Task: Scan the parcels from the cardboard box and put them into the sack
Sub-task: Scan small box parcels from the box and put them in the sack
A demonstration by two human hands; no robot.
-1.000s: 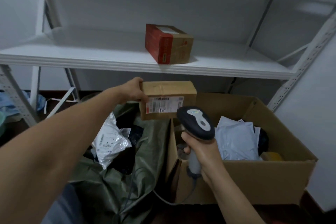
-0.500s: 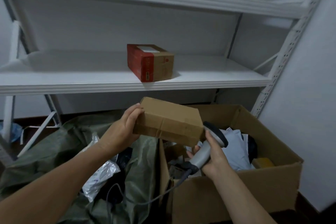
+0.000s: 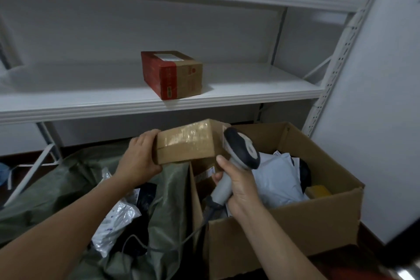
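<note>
The left hand [image 3: 138,161] has its grip on the near left end of a small brown parcel [image 3: 188,143], thumb underneath and fingers curled over the top edge, holding it in the air just above the left wall of the cardboard box [image 3: 284,234]. The right hand [image 3: 238,186] is wrapped tight round the handle of the scanner [image 3: 241,148], whose dark head sits right against the parcel's far right end, over the box's left side. Its cord [image 3: 181,241] trails down past the box's left wall. From where I stand only a sliver of label shows at that right end, and the taped top faces up, so I can't tell whether the barcode is squarely in front of the scanner window. To my eye the head is too close. I'd draw the scanner back a little, turn the parcel with the left wrist until the label sits flat to the window, and hold both steady for the read. A firm pinch should do, as the parcel looks light and stiff. The sack [image 3: 56,188] lies open directly left of the box with a silver bag [image 3: 118,218] already in it, so it is a short swing left to drop the parcel in, minding the cord. White mailers [image 3: 277,179] wait inside the box. Above and behind it, a shelf [image 3: 250,88] carries a red-and-brown carton [image 3: 172,75].
</note>
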